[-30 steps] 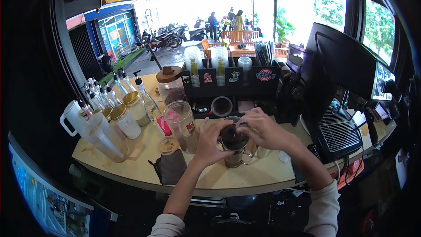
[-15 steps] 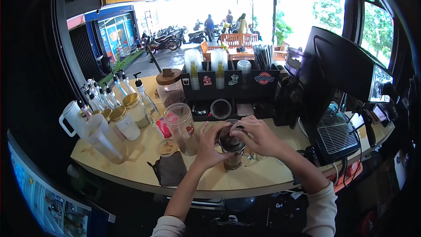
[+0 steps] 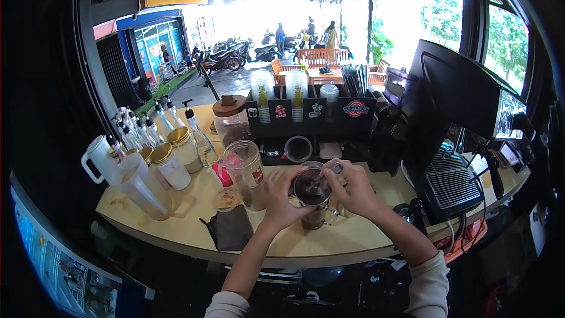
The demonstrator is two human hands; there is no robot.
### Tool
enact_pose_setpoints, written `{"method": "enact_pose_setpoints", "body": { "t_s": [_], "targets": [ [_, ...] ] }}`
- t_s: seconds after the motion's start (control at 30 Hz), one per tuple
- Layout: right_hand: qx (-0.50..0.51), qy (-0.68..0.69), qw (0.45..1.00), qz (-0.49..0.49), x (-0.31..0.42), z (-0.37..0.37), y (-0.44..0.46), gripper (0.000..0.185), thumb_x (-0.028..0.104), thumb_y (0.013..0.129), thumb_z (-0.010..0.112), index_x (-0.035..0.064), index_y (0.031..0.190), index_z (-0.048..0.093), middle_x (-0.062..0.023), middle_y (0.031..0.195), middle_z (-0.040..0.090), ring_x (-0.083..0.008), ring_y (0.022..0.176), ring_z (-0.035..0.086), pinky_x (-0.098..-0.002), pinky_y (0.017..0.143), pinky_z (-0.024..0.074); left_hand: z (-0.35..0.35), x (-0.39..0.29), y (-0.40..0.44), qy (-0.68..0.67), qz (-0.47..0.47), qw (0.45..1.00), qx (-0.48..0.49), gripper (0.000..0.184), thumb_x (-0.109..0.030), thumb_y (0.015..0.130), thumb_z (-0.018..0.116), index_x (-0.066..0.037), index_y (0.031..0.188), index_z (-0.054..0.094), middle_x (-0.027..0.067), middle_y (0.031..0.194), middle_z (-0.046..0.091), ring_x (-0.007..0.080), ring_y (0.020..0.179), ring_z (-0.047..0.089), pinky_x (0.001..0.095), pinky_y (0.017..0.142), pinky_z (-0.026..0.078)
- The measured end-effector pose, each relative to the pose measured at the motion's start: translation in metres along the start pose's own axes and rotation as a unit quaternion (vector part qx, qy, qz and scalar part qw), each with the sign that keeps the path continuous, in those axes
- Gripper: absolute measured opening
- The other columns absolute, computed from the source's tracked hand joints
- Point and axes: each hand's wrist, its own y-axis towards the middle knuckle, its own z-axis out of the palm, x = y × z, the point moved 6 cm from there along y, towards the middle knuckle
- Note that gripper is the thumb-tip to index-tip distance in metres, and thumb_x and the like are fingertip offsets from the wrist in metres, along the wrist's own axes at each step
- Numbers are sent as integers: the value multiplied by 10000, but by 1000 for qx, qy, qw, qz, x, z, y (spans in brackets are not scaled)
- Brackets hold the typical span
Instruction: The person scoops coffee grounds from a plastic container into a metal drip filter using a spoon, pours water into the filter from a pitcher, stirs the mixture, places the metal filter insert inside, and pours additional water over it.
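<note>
A clear round cup (image 3: 312, 191) with dark contents is in front of me, above a glass mug (image 3: 313, 219) with a handle at its lower right. I cannot tell whether the two are separate pieces. My left hand (image 3: 283, 200) is curled round the cup's left side, thumb toward me. At the rim, my right hand (image 3: 351, 188) pinches a thin utensil with a round grey end (image 3: 337, 168); its lower part dips toward the dark contents. Just left of my left hand stands a tall clear jar (image 3: 249, 185) with a red label. A dark cloth (image 3: 231, 228) lies near the counter edge.
On the left stand a plastic pitcher (image 3: 140, 191), gold-lidded jars (image 3: 170, 168) and pump bottles (image 3: 201, 135). A black organizer (image 3: 306, 115) with stacked cups sits behind. A coffee machine's drip grate (image 3: 452, 176) is on the right. People and motorbikes are outside.
My right hand has shifted slightly to the right and its utensil has become visible, uncovering more of the dark contents. My left hand stays round the cup. The view has tilted slightly.
</note>
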Motion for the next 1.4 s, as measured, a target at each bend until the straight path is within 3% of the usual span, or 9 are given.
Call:
{"method": "enact_pose_setpoints", "body": {
  "t_s": [0.1, 0.3, 0.5, 0.83, 1.03, 1.1, 1.13, 1.2, 1.4],
  "targets": [
    [15, 46, 995, 85, -4, 0, -2, 106, 99, 890, 551, 7, 900, 604, -113, 774, 630, -287, 735, 590, -365, 753, 436, -1, -1, -2, -2, -3, 1000, -2, 821, -315, 533, 846, -143, 1251, 487, 44, 1191, 582, 218, 1146, 542, 492, 1102, 198],
    [53, -46, 997, -44, 2, -3, -1, 126, 139, 895, 565, 24, 933, 602, -109, 800, 592, -279, 792, 557, -374, 838, 388, -2, -1, -4, 8, 5, 1000, 18, 815, -291, 528, 838, -145, 1250, 489, 46, 1187, 581, 218, 1140, 542, 487, 1105, 190],
    [143, -32, 988, -50, 4, 1, 6, 134, 145, 888, 588, 22, 923, 626, -114, 832, 607, -288, 855, 548, -380, 847, 403, 0, -5, -2, 20, 16, 999, 36, 818, -264, 526, 826, -145, 1261, 487, 47, 1191, 579, 221, 1141, 541, 479, 1112, 183],
    [136, -41, 989, -50, 1, 5, 9, 154, 164, 913, 565, 22, 926, 624, -110, 834, 611, -279, 802, 560, -379, 844, 399, 2, 1, -2, -17, -5, 999, 28, 825, -252, 514, 820, -142, 1262, 492, 47, 1199, 579, 218, 1132, 552, 483, 1118, 172],
    [78, 35, 996, 26, -16, 4, -4, 160, 133, 933, 526, 2, 895, 610, -72, 747, 597, -172, 666, 574, -300, 696, 440, -2, -1, 2, 21, 7, 999, 43, 842, -242, 496, 819, -145, 1265, 491, 43, 1201, 583, 218, 1134, 549, 485, 1116, 176],
    [1, 56, 997, 47, -25, -1, -15, 160, 130, 946, 508, 1, 899, 591, -42, 716, 594, -113, 688, 575, -253, 657, 438, -2, 2, 2, 21, 6, 999, 41, 843, -243, 501, 821, -147, 1269, 487, 41, 1210, 580, 217, 1144, 543, 488, 1114, 184],
    [1, 58, 997, 50, -26, -3, -17, 160, 130, 946, 508, 1, 899, 591, -42, 716, 594, -113, 688, 575, -253, 657, 438, -2, 2, 2, 23, 2, 999, 38, 842, -246, 504, 822, -148, 1269, 486, 39, 1212, 580, 216, 1150, 540, 488, 1112, 188],
    [-94, 249, 953, 144, -40, -16, -24, 110, 115, 933, 514, 18, 931, 565, -52, 774, 601, -130, 691, 604, -279, 677, 455, -4, 4, 3, 30, -5, 999, 36, 835, -264, 512, 829, -147, 1265, 487, 37, 1216, 579, 213, 1160, 535, 496, 1108, 198],
    [-210, 316, 918, 118, -57, -49, -45, 116, 109, 950, 459, 23, 940, 536, -39, 779, 581, -112, 731, 610, -234, 674, 441, -5, 2, 8, 41, -4, 998, 37, 834, -302, 524, 841, -135, 1259, 486, 36, 1204, 582, 217, 1143, 540, 523, 1100, 202]
  ]
}}
